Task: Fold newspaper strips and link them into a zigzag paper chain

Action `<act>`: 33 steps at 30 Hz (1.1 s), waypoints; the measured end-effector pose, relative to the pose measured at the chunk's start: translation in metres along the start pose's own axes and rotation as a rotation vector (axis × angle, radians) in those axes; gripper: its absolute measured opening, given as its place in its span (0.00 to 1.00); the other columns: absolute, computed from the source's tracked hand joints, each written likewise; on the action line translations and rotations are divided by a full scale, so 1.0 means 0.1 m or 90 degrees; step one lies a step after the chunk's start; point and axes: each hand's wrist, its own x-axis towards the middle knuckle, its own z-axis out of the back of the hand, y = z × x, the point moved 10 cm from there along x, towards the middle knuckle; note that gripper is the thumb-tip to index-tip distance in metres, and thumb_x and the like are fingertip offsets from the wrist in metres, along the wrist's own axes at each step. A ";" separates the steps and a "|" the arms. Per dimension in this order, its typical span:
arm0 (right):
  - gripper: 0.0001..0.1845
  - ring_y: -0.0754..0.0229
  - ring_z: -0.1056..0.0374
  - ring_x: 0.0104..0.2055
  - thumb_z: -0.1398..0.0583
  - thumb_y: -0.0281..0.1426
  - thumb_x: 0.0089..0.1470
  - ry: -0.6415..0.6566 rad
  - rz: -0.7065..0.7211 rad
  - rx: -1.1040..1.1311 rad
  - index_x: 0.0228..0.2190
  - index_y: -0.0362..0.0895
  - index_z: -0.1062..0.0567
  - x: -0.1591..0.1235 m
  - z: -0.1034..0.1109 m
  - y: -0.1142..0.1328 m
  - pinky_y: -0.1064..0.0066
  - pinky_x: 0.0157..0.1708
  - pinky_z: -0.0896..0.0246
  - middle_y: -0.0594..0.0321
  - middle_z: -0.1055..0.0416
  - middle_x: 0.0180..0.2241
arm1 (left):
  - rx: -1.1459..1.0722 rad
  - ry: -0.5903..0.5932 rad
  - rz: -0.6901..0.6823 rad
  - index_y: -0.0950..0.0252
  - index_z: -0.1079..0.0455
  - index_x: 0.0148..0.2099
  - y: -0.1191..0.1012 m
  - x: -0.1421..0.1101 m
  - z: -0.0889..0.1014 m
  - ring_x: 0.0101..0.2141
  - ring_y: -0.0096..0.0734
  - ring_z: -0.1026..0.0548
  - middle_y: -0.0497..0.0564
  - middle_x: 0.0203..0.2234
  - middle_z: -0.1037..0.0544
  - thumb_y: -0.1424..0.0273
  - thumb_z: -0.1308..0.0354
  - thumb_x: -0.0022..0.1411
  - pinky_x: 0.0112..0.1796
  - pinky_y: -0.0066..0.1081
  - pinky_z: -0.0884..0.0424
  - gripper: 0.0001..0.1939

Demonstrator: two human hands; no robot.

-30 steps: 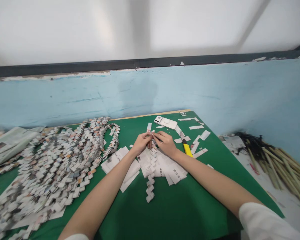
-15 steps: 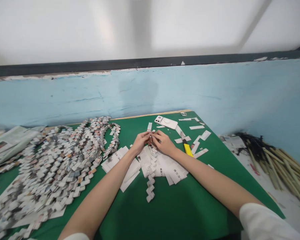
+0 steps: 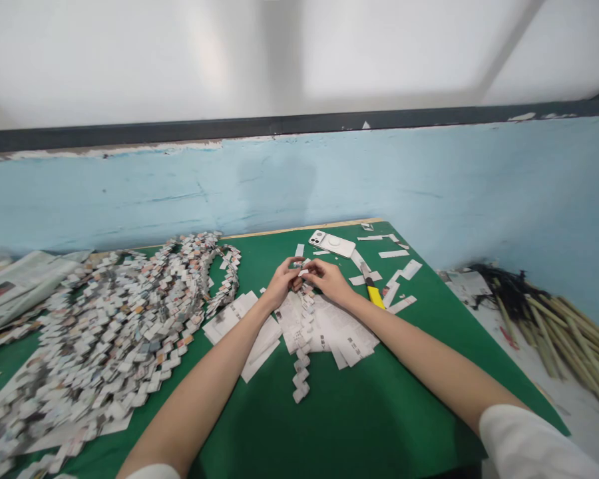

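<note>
A zigzag chain of folded paper (image 3: 302, 362) trails down over the paper sheets toward me, its far end between my two hands. My left hand (image 3: 283, 279) is closed on that end, fingers bent round it. From the other side my right hand (image 3: 324, 278) pinches a small white folded paper piece at the same spot. Printed paper sheets (image 3: 352, 339) lie fanned out beneath my wrists. More cut sheets (image 3: 249, 332) lie under my left forearm. Just beyond my fingers is a loose paper strip (image 3: 299, 250).
A large heap of folded paper chains (image 3: 124, 326) covers the left of the green table (image 3: 359, 426). A white phone (image 3: 332, 243), a yellow box cutter (image 3: 374, 293) and scattered paper strips (image 3: 393, 254) lie at the right. Bamboo sticks (image 3: 569, 339) are piled beyond the table's right edge.
My right fingers have shifted slightly and parted a little from my left ones, showing a small white paper piece between them. The chain and everything else stay in place.
</note>
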 end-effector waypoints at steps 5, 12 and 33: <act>0.12 0.57 0.28 0.33 0.36 0.41 0.58 -0.014 0.006 -0.027 0.37 0.45 0.24 -0.02 0.03 0.08 0.67 0.35 0.35 0.62 0.23 0.31 | 0.020 0.006 0.000 0.65 0.34 0.55 -0.01 -0.01 -0.02 0.17 0.22 0.40 0.38 0.15 0.36 0.57 0.32 0.58 0.21 0.24 0.47 0.28; 0.15 0.59 0.30 0.30 0.40 0.45 0.62 0.048 0.010 -0.022 0.36 0.45 0.27 -0.04 -0.05 0.14 0.68 0.32 0.37 0.64 0.26 0.28 | 0.094 0.042 -0.044 0.65 0.39 0.60 -0.07 -0.03 -0.08 0.15 0.19 0.43 0.37 0.16 0.36 0.52 0.29 0.53 0.21 0.23 0.49 0.39; 0.15 0.58 0.31 0.33 0.45 0.38 0.66 0.014 0.041 -0.124 0.32 0.45 0.23 -0.01 0.02 0.12 0.69 0.36 0.41 0.62 0.23 0.31 | -0.020 -0.209 -0.106 0.62 0.36 0.49 -0.19 -0.06 0.33 0.13 0.21 0.46 0.35 0.12 0.41 0.64 0.38 0.58 0.18 0.24 0.55 0.18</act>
